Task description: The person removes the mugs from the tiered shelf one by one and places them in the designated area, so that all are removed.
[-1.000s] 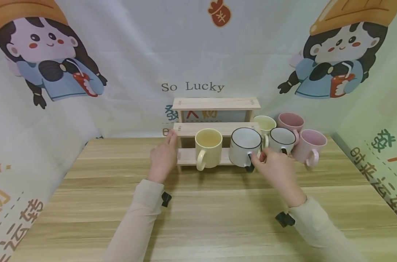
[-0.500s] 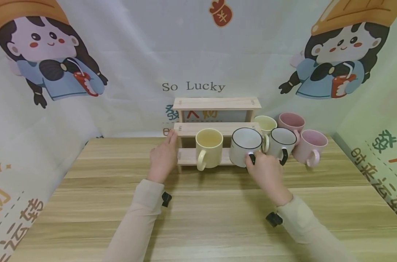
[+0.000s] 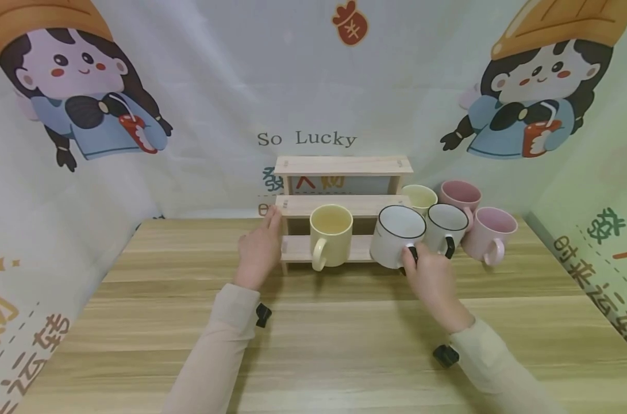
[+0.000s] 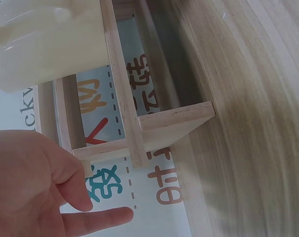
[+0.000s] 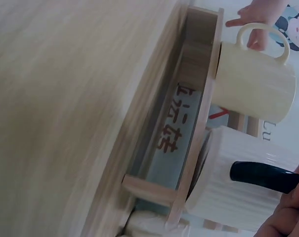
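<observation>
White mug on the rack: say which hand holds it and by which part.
The right hand holds the white mug by its black handle. The left hand holds nothing.

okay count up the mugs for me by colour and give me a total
Yellow mugs: 2, on the rack and behind
White mugs with black handles: 2, one in the right hand, one beside
Pink mugs: 2
Total: 6
</observation>
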The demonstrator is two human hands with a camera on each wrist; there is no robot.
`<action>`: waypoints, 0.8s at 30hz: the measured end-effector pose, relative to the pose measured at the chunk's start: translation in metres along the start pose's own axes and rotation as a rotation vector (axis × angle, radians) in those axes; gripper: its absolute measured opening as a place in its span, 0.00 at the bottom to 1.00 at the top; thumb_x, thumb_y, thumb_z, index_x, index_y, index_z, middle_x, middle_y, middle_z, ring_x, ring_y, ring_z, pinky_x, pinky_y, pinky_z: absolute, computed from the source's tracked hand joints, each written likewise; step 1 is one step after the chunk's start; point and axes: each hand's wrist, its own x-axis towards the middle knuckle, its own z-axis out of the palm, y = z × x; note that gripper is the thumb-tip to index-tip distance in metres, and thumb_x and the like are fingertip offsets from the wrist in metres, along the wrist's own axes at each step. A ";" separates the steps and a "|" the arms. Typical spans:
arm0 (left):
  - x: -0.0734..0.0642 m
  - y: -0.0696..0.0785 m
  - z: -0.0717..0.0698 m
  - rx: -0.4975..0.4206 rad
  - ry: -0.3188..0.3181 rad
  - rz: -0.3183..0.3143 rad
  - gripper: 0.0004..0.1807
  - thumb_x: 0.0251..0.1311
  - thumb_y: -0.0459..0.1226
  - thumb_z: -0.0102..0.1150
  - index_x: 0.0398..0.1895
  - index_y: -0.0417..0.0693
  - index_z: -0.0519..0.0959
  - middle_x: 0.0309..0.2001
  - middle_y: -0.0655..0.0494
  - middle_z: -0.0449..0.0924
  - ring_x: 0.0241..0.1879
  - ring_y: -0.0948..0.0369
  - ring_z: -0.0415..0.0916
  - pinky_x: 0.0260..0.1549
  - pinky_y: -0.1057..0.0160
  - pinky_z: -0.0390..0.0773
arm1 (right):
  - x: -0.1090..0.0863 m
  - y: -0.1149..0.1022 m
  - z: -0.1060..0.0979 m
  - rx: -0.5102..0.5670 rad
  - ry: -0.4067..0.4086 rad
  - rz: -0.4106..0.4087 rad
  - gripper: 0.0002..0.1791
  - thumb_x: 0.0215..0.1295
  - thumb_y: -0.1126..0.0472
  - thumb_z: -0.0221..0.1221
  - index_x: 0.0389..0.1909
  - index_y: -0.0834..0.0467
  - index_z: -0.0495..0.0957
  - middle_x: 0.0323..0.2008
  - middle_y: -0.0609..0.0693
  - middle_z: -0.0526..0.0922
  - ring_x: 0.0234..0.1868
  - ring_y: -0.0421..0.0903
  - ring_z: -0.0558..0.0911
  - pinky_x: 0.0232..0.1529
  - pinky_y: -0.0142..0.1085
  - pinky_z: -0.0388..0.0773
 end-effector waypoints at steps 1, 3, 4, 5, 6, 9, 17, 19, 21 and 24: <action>0.000 0.000 0.000 -0.001 0.004 0.002 0.35 0.64 0.28 0.43 0.75 0.49 0.49 0.76 0.54 0.46 0.32 0.50 0.79 0.40 0.45 0.81 | -0.001 0.002 -0.001 -0.002 0.001 0.003 0.16 0.61 0.64 0.57 0.17 0.64 0.67 0.09 0.57 0.68 0.11 0.58 0.70 0.10 0.47 0.65; 0.001 -0.001 0.000 0.001 0.004 0.001 0.35 0.64 0.29 0.43 0.75 0.50 0.49 0.76 0.54 0.46 0.33 0.49 0.79 0.40 0.45 0.81 | -0.002 0.006 -0.004 -0.002 0.008 0.009 0.15 0.61 0.64 0.56 0.18 0.65 0.67 0.09 0.57 0.68 0.11 0.57 0.70 0.10 0.46 0.64; 0.001 0.000 0.000 0.003 0.001 0.000 0.35 0.64 0.29 0.44 0.75 0.50 0.49 0.76 0.55 0.46 0.33 0.49 0.79 0.40 0.46 0.81 | -0.003 0.008 -0.006 -0.002 0.014 0.008 0.15 0.61 0.65 0.56 0.17 0.65 0.66 0.09 0.57 0.68 0.10 0.56 0.69 0.09 0.44 0.63; 0.001 0.000 0.000 0.005 -0.002 -0.001 0.36 0.64 0.29 0.44 0.75 0.50 0.49 0.77 0.55 0.46 0.34 0.49 0.79 0.41 0.46 0.81 | -0.004 0.010 -0.007 -0.004 0.022 0.005 0.15 0.61 0.65 0.56 0.17 0.64 0.66 0.09 0.56 0.67 0.10 0.54 0.68 0.09 0.43 0.62; 0.001 0.000 0.000 0.007 -0.005 -0.001 0.36 0.64 0.29 0.44 0.75 0.50 0.49 0.77 0.55 0.45 0.34 0.48 0.79 0.41 0.46 0.81 | -0.006 0.012 -0.009 -0.005 0.034 0.002 0.16 0.61 0.65 0.56 0.16 0.64 0.65 0.09 0.55 0.66 0.09 0.54 0.67 0.09 0.42 0.61; 0.001 0.000 0.000 0.007 -0.009 -0.004 0.37 0.64 0.29 0.46 0.75 0.50 0.48 0.77 0.55 0.44 0.35 0.48 0.78 0.40 0.47 0.81 | -0.009 0.017 -0.014 -0.008 0.062 0.003 0.16 0.60 0.66 0.56 0.16 0.63 0.64 0.09 0.53 0.64 0.09 0.52 0.65 0.08 0.40 0.58; 0.002 0.001 0.001 0.008 -0.010 0.002 0.38 0.62 0.28 0.47 0.75 0.51 0.48 0.77 0.55 0.44 0.27 0.52 0.75 0.32 0.54 0.79 | -0.017 0.034 -0.024 -0.058 0.119 0.016 0.14 0.59 0.66 0.56 0.17 0.65 0.66 0.09 0.57 0.67 0.08 0.57 0.67 0.08 0.47 0.60; 0.002 0.000 0.001 0.007 -0.011 0.002 0.38 0.62 0.28 0.46 0.75 0.50 0.48 0.77 0.55 0.45 0.24 0.53 0.73 0.28 0.56 0.78 | -0.019 0.037 -0.026 -0.066 0.135 0.006 0.14 0.59 0.66 0.57 0.17 0.66 0.66 0.09 0.58 0.67 0.09 0.58 0.67 0.08 0.49 0.61; 0.002 0.000 0.001 0.013 -0.011 -0.001 0.38 0.62 0.28 0.46 0.75 0.51 0.48 0.77 0.55 0.45 0.22 0.54 0.72 0.25 0.59 0.76 | -0.020 0.040 -0.028 -0.065 0.145 0.008 0.14 0.58 0.66 0.57 0.17 0.65 0.66 0.09 0.59 0.67 0.10 0.59 0.68 0.09 0.50 0.62; 0.002 0.000 0.001 0.021 -0.016 -0.001 0.38 0.62 0.29 0.47 0.75 0.51 0.48 0.77 0.55 0.45 0.22 0.55 0.71 0.24 0.59 0.75 | -0.022 0.043 -0.031 -0.063 0.154 0.015 0.16 0.58 0.65 0.56 0.15 0.64 0.64 0.09 0.59 0.67 0.10 0.60 0.68 0.09 0.51 0.62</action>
